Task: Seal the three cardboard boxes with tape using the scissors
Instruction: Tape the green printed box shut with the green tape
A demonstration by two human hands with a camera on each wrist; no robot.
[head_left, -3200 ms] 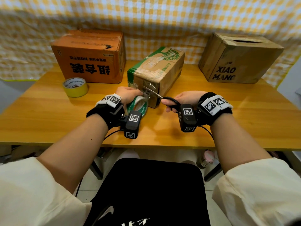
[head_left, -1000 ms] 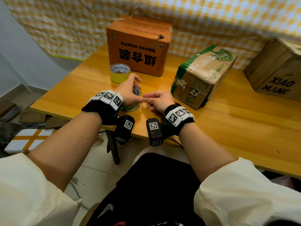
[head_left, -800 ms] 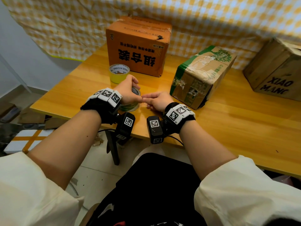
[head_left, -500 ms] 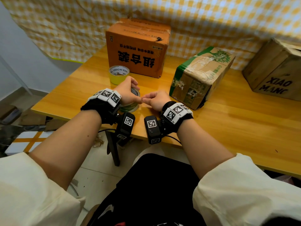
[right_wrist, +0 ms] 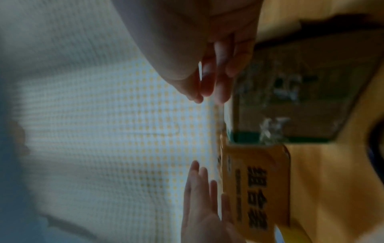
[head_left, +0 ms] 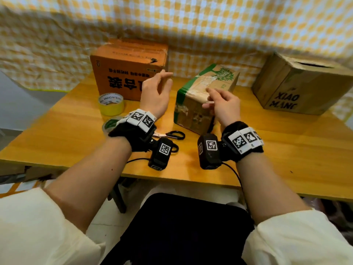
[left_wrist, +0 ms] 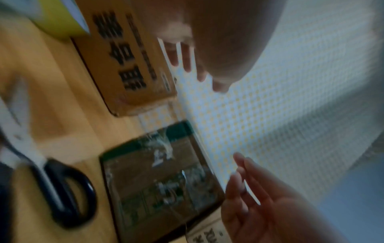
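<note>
A strip of clear tape (left_wrist: pixel 199 136) stretches between my two hands above the table. My left hand (head_left: pixel 166 75) is raised in front of the orange box (head_left: pixel 126 73) and holds one end at its fingertips. My right hand (head_left: pixel 207 98) pinches the other end between thumb and forefinger, just over the green-and-brown box (head_left: pixel 208 113), which lies on its side with old tape on it. The black-handled scissors (head_left: pixel 172 134) lie on the table under my left wrist. The green tape roll (head_left: pixel 110 124) lies flat beside them. The brown box (head_left: pixel 298 87) stands at the right.
A yellow tape roll (head_left: pixel 111 104) stands in front of the orange box. The wooden table (head_left: pixel 286 150) runs to a near edge just below my wrists. A yellow checked cloth (head_left: pixel 210 25) hangs behind the boxes.
Both hands have lifted off the green roll and moved apart towards the middle box, with a tape strip between them. The scissors now lie on the table.
</note>
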